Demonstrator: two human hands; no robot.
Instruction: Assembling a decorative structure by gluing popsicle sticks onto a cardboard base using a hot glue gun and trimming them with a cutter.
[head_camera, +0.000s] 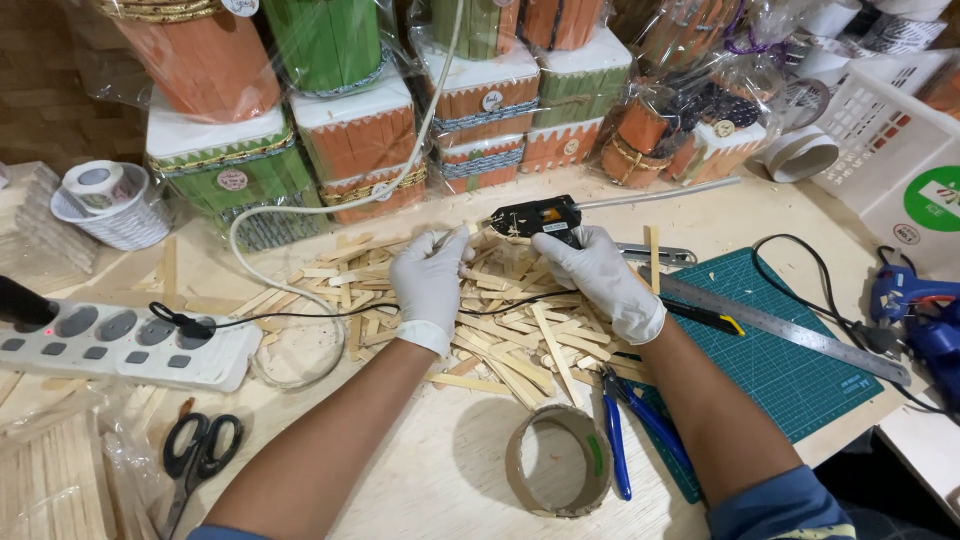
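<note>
Gripping black glue gun (537, 217) in right hand (600, 280), left hand (428, 285) pinching wooden stick (470, 236); hot nozzle could likely burn fingers.

Two gloved hands work at the centre: the left hand (428, 285) and the right hand (598, 278). Two glue guns show: a black glue gun (537, 217) at twelve o'clock and a blue glue gun (912, 300) at three. One pair of scissors (198, 455) lies at eight, one ruler (780, 325) at three, one tape roll (558, 460) at six. The wooden sticks (500, 335) are too many to count.
</note>
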